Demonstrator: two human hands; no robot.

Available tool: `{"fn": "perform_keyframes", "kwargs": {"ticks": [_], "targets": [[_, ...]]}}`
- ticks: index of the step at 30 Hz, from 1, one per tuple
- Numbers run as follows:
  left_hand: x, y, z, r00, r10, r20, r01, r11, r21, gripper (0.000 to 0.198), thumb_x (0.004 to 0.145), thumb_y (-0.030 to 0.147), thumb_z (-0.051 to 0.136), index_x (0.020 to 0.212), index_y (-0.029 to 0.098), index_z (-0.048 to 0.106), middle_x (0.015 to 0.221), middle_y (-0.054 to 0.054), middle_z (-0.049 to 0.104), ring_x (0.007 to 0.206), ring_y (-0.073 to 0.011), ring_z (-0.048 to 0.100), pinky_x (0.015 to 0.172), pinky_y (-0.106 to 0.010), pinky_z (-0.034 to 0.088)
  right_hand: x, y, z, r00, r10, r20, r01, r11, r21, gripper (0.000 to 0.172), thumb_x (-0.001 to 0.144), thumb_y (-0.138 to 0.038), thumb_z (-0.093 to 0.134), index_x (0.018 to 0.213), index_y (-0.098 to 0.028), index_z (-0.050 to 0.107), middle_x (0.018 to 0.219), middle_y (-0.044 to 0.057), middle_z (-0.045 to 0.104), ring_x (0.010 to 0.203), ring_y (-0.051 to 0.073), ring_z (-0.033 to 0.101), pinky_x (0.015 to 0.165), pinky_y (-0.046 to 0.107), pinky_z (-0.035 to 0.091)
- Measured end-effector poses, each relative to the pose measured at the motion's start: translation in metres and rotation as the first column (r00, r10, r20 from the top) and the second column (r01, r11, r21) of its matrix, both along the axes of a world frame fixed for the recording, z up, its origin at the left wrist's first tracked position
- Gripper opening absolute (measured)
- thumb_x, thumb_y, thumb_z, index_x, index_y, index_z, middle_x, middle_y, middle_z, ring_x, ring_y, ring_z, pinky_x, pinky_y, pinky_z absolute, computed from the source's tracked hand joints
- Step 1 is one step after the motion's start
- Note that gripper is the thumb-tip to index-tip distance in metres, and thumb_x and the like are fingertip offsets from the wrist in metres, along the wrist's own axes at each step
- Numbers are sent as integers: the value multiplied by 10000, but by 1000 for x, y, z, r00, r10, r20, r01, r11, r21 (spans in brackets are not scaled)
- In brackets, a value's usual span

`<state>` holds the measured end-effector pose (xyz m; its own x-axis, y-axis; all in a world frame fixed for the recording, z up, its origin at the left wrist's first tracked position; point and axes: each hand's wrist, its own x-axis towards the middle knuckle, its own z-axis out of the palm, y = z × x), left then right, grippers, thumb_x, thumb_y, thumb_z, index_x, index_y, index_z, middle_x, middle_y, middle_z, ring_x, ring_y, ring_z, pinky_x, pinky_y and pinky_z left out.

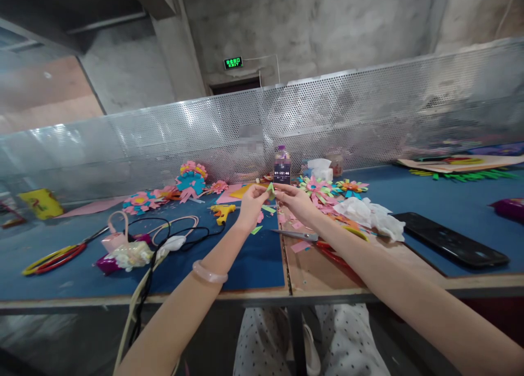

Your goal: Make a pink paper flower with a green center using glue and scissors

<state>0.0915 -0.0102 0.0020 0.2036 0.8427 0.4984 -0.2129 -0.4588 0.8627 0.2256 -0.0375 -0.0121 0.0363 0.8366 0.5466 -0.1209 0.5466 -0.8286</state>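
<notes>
Between my two hands is a small piece of light green paper (271, 190), which looks folded. My left hand (254, 200) pinches it from the left, its fingers closed. From the other side my right hand (298, 201) grips it between thumb and fingertips. Under and around the hands lie pink and green paper scraps (256, 230). A yellow glue gun (223, 213) lies just left of my left wrist. Scissors (297, 235) with red handles rest beneath my right forearm, which covers part of them.
Layered paper flowers (190, 180) stand at the back left, with more flowers (315, 188) at the back right. A phone showing a timer (282, 173) leans on a bottle. Crumpled tissues (370, 216) and a black phone (450, 239) lie right. Cables (164, 239) run across the left side.
</notes>
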Motion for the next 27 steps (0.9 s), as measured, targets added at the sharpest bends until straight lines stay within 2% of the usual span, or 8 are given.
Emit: {"fn": "perform_keyframes", "kwargs": {"ticks": [4, 7, 10, 14, 22, 27], "targets": [[0, 2, -1, 998, -59, 30, 61, 995, -75, 170, 624, 229, 681, 723, 147, 570, 728, -17, 613, 655, -126, 572, 619, -259, 452, 2, 2, -1, 977, -188, 100, 178, 979, 95, 273, 712, -383, 636, 894, -185, 679, 834, 39, 677, 731, 159, 591, 680, 295, 455], [0, 1, 1, 995, -96, 34, 99, 989, -110, 219, 607, 203, 683, 803, 143, 607, 778, -36, 639, 687, -143, 592, 626, -272, 469, 5, 4, -1, 936, -315, 157, 286, 940, 185, 218, 759, -358, 569, 827, -175, 666, 818, 44, 657, 738, 168, 580, 691, 303, 449], [-1, -1, 2, 994, -105, 28, 107, 986, -129, 205, 624, 225, 669, 802, 127, 640, 795, -57, 655, 678, -149, 596, 608, -268, 467, 6, 3, -1, 888, -412, 203, 353, 895, 273, 186, 775, -316, 538, 808, -170, 648, 828, 51, 631, 757, 174, 566, 693, 300, 440], [-2, -3, 4, 995, -101, 18, 103, 987, -123, 193, 650, 262, 656, 781, 123, 677, 824, -71, 678, 699, -160, 610, 632, -271, 464, 6, 0, -1, 838, -474, 268, 369, 857, 360, 160, 803, -273, 501, 813, -175, 627, 826, 49, 621, 762, 172, 564, 708, 297, 438], [-3, 0, 0, 1000, 0, 23, 3, 993, -120, 219, 647, 279, 679, 804, 130, 712, 864, -70, 695, 736, -160, 604, 632, -247, 450, 0, 3, -9, 769, -542, 340, 395, 820, 413, 204, 814, -294, 536, 950, -158, 605, 821, 59, 655, 715, 172, 597, 666, 296, 465], [-1, -3, 3, 998, -48, 48, 57, 976, -209, 294, 634, 286, 696, 886, 135, 705, 888, -86, 707, 791, -180, 634, 689, -267, 468, 0, 3, -10, 712, -594, 375, 362, 767, 529, 198, 847, -289, 514, 918, -172, 657, 810, 61, 622, 750, 178, 577, 694, 288, 455]]}}
